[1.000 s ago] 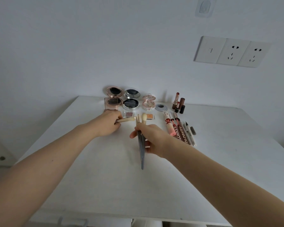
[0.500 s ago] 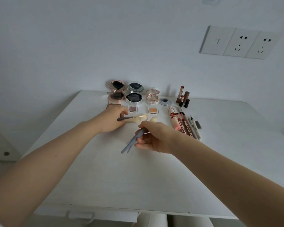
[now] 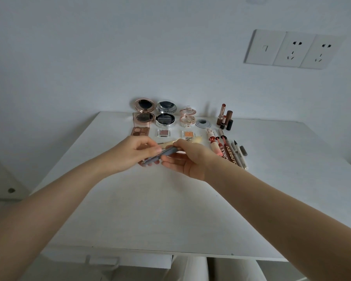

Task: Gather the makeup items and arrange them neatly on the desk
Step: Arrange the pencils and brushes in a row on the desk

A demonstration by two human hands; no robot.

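- The fingers of the left hand (image 3: 130, 155) and the right hand (image 3: 193, 161) meet over the middle of the table (image 3: 170, 209). Both are curled round a small bundle of grey brushes (image 3: 162, 155), the left from above and the right cupped underneath.
- This looks like squaring up the bundle. A good way would be to pinch the handles near their middle and tap the ends level. The brushes could then be laid down side by side, parallel to the pens and tubes (image 3: 231, 153) just right of the right fingers.
- A light grip seems wise, because thin smooth handles are likely to slide past each other and fan out.
- A cream brush (image 3: 197, 140) shows just beyond the fingers. I cannot tell whether it is held or lying on the table.
- The grey handles are slim, straight and matte. The cream brush has a pale handle and a soft, fluffy head.
- Further beyond the fingers, the compacts (image 3: 165, 116) are round, hinged open and shiny, with metallic rims.
- Beyond and to the right, the lipsticks (image 3: 224, 116) stand upright as short glossy cylinders.
- The table is flat, white and plain.
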